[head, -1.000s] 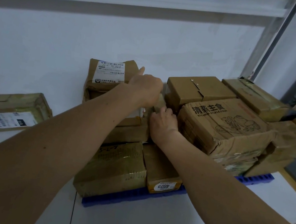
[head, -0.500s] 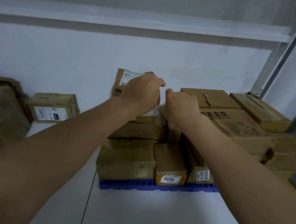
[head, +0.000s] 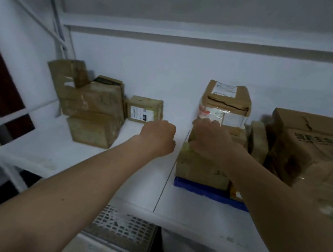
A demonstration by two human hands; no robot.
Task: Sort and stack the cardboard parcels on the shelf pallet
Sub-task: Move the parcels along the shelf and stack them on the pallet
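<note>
left hand — curled, holding nothing, above the shelf | right hand — on a parcel on the blue pallet, grip unclear

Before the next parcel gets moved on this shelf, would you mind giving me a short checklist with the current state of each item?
1. Left hand free: ok, it hovers over the white shelf with curled fingers and holds nothing.
2. Right hand steady on the stack: ok, it rests on the front parcel; whether it grips is hidden.
3. Stack on the blue pallet: ok, the front parcel sits at its left corner.
4. Top labelled parcel square: not ok, its front looks torn and it overhangs the taped parcel beneath.
5. Loose parcels left on the shelf, like the small labelled box: not ok, off the pallet.
</note>
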